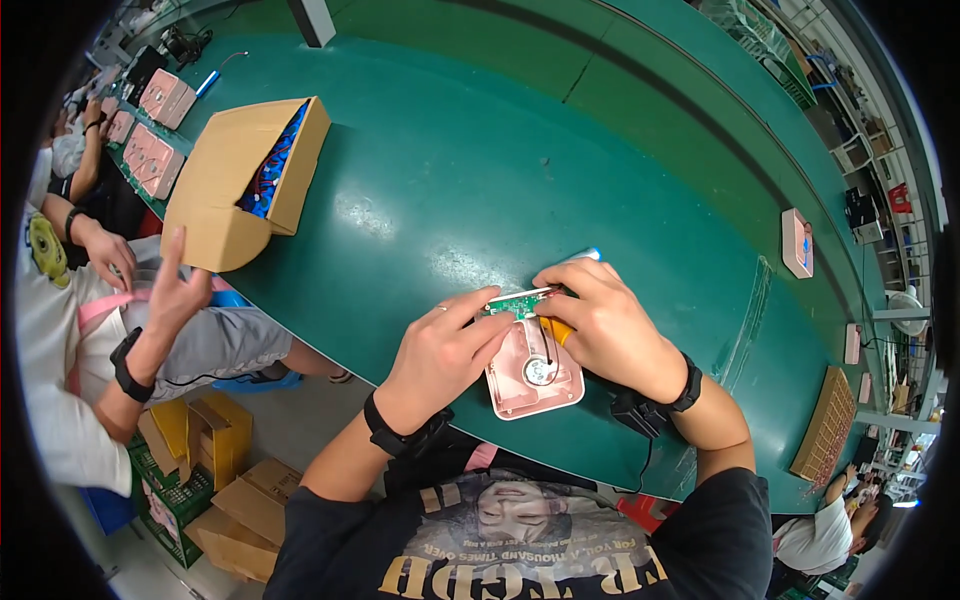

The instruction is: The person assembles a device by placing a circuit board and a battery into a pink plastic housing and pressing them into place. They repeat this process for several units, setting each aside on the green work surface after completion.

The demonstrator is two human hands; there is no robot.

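Observation:
A pink plastic housing (525, 385) lies open on the green belt (450, 180) in front of me, with a small round speaker and black wires inside it. A green circuit board (517, 302) sits at its far end. My left hand (440, 355) pinches the left side of the board. My right hand (600, 320) covers the board's right end and grips a tool with a yellow part (558, 330) and a blue tip (588, 254).
A cardboard box (235, 185) holding blue parts with red wires stands at the left of the belt. Another person sits at my left with raised hands (175, 290). More pink housings (797, 243) lie farther along, and a tan tray (826, 425) sits at the right.

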